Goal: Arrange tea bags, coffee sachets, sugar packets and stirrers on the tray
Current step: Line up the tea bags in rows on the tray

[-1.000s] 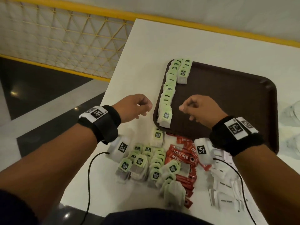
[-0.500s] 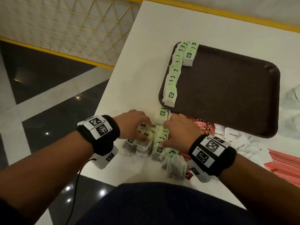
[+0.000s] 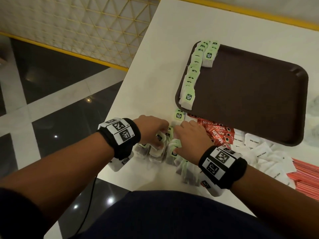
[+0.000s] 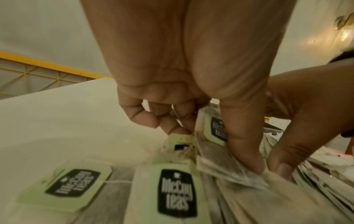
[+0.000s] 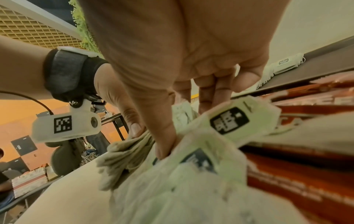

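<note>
Left hand pinching tea bags, right hand gripping same pile, tray beyond

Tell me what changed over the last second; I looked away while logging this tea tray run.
Both hands dropped from the tray's near edge to the loose tea bag pile on the table. The left hand now pinches a stack of tea bags, and the right hand grips another bunch. The tea bag row on the tray, the coffee sachets and the sugar packets stayed put.
</note>
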Demonstrator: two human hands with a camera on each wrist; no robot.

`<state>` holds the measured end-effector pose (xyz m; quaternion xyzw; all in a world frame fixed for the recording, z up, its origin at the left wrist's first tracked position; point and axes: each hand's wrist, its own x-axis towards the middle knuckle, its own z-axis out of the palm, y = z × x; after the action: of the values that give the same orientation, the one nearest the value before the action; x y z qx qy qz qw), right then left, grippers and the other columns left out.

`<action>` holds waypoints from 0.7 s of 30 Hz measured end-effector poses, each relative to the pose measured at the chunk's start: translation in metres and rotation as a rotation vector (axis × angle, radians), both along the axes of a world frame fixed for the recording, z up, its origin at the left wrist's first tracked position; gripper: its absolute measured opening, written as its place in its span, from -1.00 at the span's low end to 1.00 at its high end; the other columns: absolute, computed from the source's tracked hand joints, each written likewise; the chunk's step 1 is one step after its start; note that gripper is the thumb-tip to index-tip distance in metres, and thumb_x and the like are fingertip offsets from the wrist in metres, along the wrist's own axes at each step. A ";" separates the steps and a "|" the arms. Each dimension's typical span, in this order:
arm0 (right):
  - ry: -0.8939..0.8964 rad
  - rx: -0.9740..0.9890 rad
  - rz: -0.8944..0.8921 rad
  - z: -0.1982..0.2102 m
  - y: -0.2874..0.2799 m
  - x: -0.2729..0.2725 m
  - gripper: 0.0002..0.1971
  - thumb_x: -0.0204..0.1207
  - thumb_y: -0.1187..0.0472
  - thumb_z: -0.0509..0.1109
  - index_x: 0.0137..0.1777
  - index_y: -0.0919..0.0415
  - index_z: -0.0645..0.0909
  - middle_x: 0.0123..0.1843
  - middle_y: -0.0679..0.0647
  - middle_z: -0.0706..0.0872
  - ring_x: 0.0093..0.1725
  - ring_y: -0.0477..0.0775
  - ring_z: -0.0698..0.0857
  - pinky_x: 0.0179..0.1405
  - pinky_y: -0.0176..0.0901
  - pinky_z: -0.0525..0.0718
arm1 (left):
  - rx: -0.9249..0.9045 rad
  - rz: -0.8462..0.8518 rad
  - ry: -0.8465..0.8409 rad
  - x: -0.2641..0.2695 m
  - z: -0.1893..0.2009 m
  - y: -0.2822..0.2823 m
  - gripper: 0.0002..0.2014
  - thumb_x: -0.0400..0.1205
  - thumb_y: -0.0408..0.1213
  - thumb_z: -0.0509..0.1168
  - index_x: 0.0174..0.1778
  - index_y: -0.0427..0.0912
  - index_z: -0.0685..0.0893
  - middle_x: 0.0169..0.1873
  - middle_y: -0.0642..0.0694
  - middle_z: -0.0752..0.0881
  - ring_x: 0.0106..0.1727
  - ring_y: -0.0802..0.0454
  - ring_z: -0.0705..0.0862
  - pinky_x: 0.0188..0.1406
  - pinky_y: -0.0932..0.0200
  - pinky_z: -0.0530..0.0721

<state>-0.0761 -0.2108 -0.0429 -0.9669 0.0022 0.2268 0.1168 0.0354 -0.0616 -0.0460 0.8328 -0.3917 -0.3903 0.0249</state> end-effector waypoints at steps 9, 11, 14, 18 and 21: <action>0.029 0.250 -0.052 0.011 -0.011 -0.002 -0.83 0.43 0.17 0.38 -0.15 -0.06 0.43 -0.21 -0.07 0.59 -0.09 0.03 0.49 -0.17 -0.07 0.39 | -0.085 0.059 0.158 0.006 0.014 0.002 -0.54 0.47 0.02 0.54 0.25 0.01 0.68 0.09 0.09 0.68 0.10 0.06 0.63 0.06 0.15 0.57; 0.014 0.318 -0.073 0.018 -0.018 -0.002 -0.83 0.46 0.21 0.39 -0.09 -0.02 0.45 -0.24 -0.12 0.55 -0.17 -0.01 0.49 -0.27 -0.10 0.37 | -0.122 0.072 0.186 0.009 0.017 0.002 -0.60 0.51 0.00 0.51 0.24 0.00 0.69 0.15 0.06 0.70 0.12 0.07 0.63 0.12 0.15 0.58; 0.007 0.404 -0.134 0.023 -0.029 0.001 -0.82 0.47 0.21 0.43 -0.04 0.00 0.49 -0.21 -0.12 0.61 -0.23 -0.05 0.56 -0.27 -0.10 0.54 | -0.164 0.102 0.202 0.013 0.019 0.000 -0.64 0.56 -0.04 0.48 0.25 -0.02 0.68 0.10 0.09 0.67 0.03 0.13 0.57 -0.09 0.32 0.49; -0.033 0.493 -0.208 0.027 -0.044 0.003 -0.76 0.44 0.22 0.48 -0.09 -0.06 0.47 -0.21 -0.07 0.64 -0.27 -0.12 0.60 -0.26 -0.13 0.60 | -0.211 0.147 0.206 0.021 0.022 -0.002 -0.81 0.61 -0.04 0.42 0.09 0.10 0.62 -0.02 0.10 0.67 -0.03 0.08 0.62 -0.11 0.26 0.55; -0.064 0.600 -0.289 0.029 -0.055 0.006 -0.73 0.41 0.24 0.52 -0.09 -0.07 0.49 -0.19 -0.08 0.70 -0.25 -0.14 0.67 -0.23 -0.13 0.67 | -0.267 0.208 0.231 0.027 0.027 -0.004 -0.84 0.64 -0.04 0.38 0.07 0.12 0.55 -0.03 0.09 0.65 -0.04 0.07 0.62 -0.08 0.19 0.55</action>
<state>-0.0701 -0.2663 -0.0141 -0.8859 0.0687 0.1678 0.4270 0.0627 -0.0658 -0.0189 0.8078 -0.3463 -0.4233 0.2199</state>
